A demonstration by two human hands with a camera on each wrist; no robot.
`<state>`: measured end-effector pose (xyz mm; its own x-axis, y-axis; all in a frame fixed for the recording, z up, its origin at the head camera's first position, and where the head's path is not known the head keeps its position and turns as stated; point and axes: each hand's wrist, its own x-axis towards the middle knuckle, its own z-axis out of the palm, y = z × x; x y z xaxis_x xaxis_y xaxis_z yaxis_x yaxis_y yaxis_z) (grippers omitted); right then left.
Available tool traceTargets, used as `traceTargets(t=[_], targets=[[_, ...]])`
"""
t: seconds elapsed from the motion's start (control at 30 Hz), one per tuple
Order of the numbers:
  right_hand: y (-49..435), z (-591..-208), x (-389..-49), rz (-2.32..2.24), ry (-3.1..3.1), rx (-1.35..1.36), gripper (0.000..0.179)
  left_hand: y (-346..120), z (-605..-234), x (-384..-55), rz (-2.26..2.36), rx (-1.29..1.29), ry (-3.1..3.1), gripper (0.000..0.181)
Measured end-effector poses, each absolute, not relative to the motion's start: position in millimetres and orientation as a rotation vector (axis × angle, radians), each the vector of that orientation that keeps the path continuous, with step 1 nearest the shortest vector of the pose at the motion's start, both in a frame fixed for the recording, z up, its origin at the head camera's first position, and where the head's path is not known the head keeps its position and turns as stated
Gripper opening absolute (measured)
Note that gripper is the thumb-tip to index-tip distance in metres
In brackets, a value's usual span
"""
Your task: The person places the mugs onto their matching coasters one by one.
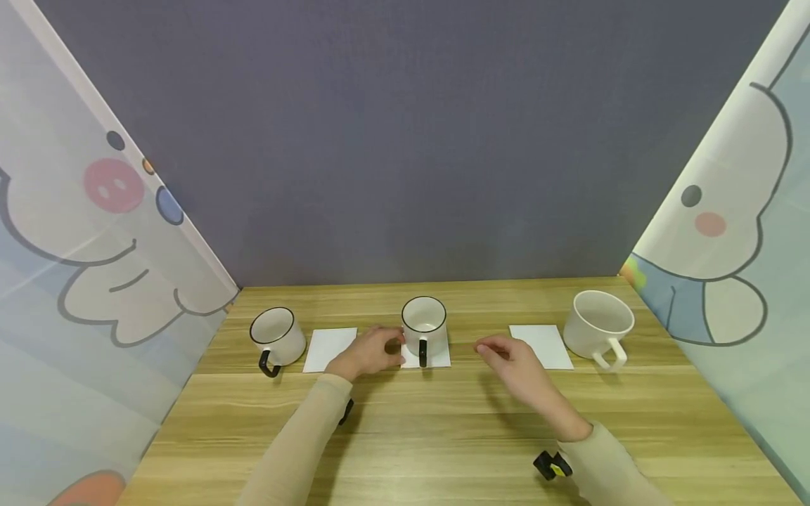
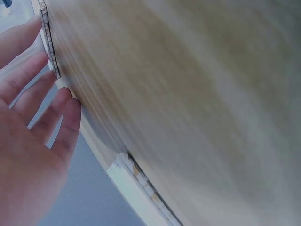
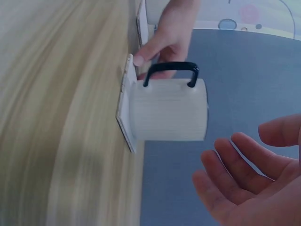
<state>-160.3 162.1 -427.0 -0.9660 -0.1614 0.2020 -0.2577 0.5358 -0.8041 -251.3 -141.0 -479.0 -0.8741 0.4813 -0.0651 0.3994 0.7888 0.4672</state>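
Note:
A white mug (image 1: 425, 320) with a dark rim and black handle stands upright on the middle white square coaster (image 1: 441, 357), its handle facing me. My left hand (image 1: 373, 350) is low beside it, thumb and fingertips at that coaster's left edge. In the left wrist view the left hand's fingers (image 2: 62, 117) are loosely spread. To the right of the mug, my right hand (image 1: 515, 365) hovers over the table, apart from the mug, with relaxed fingers and nothing in them. The right wrist view shows the mug (image 3: 169, 110) from the side.
Another black-handled white mug (image 1: 278, 337) stands at the left on the wooden table (image 1: 418, 436), near the left coaster (image 1: 328, 346). At the right, a larger all-white mug (image 1: 598, 323) stands beside the right coaster (image 1: 544, 344). A dark panel (image 1: 418, 154) rises behind the table.

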Motion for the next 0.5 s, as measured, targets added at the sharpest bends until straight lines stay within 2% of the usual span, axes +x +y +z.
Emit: traceTargets(t=[0.5], targets=[[194, -411, -151, 1.255, -2.553, 0.322, 0.02, -141, -481, -252, 0.679, 0.729, 2.803, 0.028]])
